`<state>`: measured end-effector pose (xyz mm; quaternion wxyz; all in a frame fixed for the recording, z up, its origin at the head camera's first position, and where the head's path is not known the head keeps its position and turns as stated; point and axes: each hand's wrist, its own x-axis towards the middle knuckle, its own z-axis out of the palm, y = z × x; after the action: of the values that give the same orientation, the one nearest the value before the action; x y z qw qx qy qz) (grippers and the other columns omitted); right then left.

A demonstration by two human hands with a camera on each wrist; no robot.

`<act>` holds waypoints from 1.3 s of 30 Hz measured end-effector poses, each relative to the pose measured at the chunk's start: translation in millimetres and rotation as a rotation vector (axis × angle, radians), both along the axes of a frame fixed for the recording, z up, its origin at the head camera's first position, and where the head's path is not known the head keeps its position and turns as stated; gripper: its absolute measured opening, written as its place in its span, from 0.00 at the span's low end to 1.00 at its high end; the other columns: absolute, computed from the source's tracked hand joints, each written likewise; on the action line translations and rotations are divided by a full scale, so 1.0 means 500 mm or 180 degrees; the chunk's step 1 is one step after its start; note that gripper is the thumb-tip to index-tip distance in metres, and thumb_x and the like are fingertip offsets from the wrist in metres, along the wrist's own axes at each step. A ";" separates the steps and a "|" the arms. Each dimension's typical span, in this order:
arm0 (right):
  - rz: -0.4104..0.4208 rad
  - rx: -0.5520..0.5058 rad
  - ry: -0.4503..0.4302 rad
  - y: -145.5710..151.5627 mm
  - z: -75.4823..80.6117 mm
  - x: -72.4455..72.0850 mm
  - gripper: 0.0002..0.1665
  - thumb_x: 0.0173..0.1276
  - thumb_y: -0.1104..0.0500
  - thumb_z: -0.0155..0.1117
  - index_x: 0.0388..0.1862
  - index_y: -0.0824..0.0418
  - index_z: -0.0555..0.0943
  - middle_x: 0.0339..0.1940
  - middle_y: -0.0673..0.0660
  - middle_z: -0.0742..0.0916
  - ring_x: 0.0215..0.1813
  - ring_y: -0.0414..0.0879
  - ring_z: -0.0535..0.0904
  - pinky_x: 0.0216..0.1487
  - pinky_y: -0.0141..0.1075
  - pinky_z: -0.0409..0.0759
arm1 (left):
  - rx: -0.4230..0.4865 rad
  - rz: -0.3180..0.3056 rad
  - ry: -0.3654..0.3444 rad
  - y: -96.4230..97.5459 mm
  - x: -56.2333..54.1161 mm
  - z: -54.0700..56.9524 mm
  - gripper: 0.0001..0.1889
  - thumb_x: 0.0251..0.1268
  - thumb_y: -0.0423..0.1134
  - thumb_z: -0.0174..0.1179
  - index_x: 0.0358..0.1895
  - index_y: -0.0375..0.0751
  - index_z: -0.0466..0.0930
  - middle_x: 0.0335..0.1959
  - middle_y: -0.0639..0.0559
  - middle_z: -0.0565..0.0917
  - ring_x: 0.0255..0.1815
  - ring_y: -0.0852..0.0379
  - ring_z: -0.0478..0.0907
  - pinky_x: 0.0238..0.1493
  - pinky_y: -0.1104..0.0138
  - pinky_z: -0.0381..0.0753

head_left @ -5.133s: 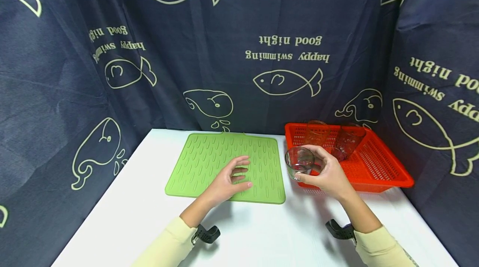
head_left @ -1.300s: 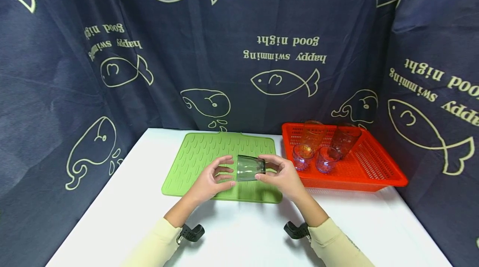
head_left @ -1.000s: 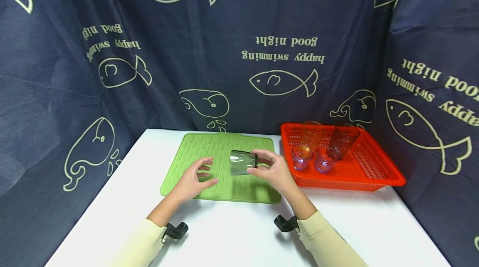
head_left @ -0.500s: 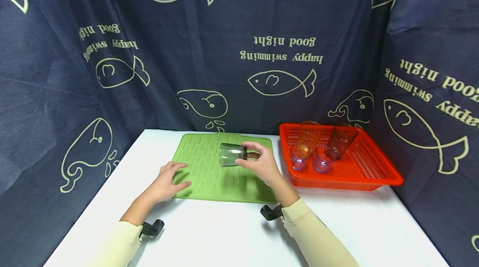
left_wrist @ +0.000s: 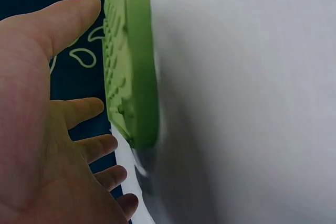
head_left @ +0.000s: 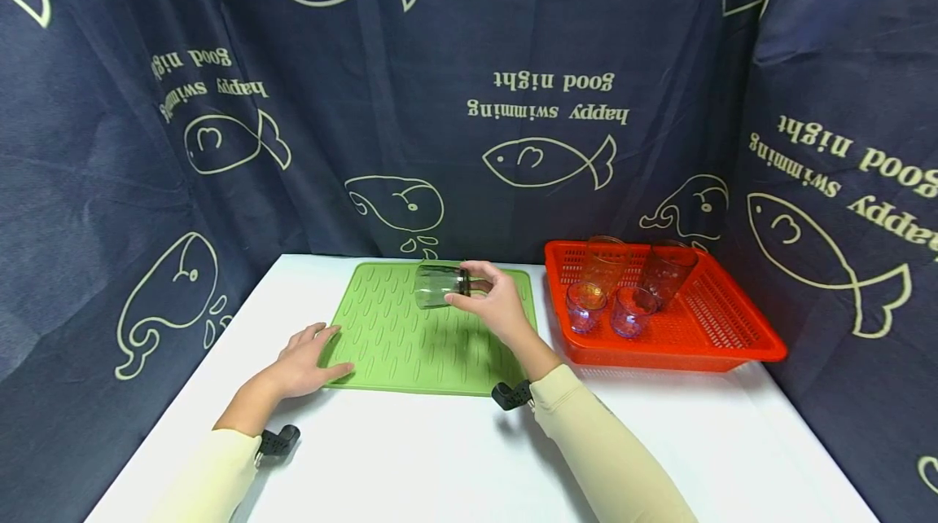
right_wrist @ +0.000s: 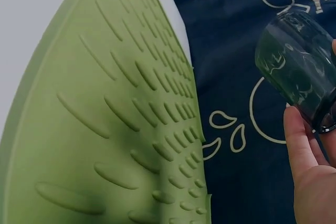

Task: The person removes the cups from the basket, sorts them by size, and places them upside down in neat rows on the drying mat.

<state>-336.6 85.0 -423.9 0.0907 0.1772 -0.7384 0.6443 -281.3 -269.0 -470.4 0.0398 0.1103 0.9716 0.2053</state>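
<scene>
Curtain (head_left: 425,83) backs white table (head_left: 396,458); green mat (head_left: 403,348) lies beneath held glass (head_left: 436,287).

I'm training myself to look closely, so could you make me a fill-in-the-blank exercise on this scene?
1. The right hand holds a glass above a mat whose colour is ______.
2. Counted one by one, the glasses in the basket number ______.
3. The left hand is holding ______.
4. In the head view, the words on the curtain appear upside ______.

Missing words: green; four; nothing; down.
</scene>
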 end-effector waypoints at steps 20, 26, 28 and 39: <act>-0.0151 0.0485 0.0047 -0.060 0.010 -0.061 0.35 0.55 0.55 0.84 0.62 0.52 0.82 0.57 0.54 0.88 0.54 0.51 0.85 0.56 0.44 0.85 | -0.0400 0.0058 -0.0102 -0.027 0.005 -0.008 0.58 0.57 0.73 0.63 0.79 0.32 0.57 0.79 0.25 0.55 0.78 0.18 0.49 0.74 0.27 0.52; -0.0165 0.0632 0.0050 -0.074 0.005 -0.085 0.38 0.55 0.54 0.84 0.65 0.58 0.80 0.54 0.57 0.88 0.53 0.53 0.84 0.52 0.44 0.85 | -0.0453 0.0073 -0.0152 -0.028 0.000 -0.011 0.58 0.56 0.74 0.62 0.80 0.34 0.57 0.80 0.27 0.54 0.78 0.18 0.47 0.74 0.26 0.48; -0.0170 0.0693 0.0030 -0.082 -0.001 -0.095 0.38 0.55 0.54 0.84 0.65 0.58 0.80 0.53 0.57 0.88 0.52 0.52 0.84 0.50 0.42 0.85 | -0.0502 0.0086 -0.0171 -0.027 -0.001 -0.008 0.59 0.56 0.75 0.62 0.80 0.35 0.56 0.81 0.28 0.55 0.78 0.18 0.47 0.73 0.25 0.48; -0.0053 0.0999 -0.0116 -0.132 -0.025 -0.131 0.38 0.58 0.53 0.82 0.68 0.55 0.79 0.59 0.56 0.86 0.59 0.52 0.82 0.56 0.44 0.84 | -0.0528 0.0105 -0.0248 -0.018 -0.001 0.000 0.59 0.55 0.75 0.63 0.80 0.35 0.57 0.80 0.28 0.56 0.77 0.16 0.49 0.72 0.24 0.51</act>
<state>-401.9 19.1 -436.5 0.0538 0.1713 -0.8330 0.5234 -281.5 -277.9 -470.2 0.0831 0.0825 0.9847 0.1289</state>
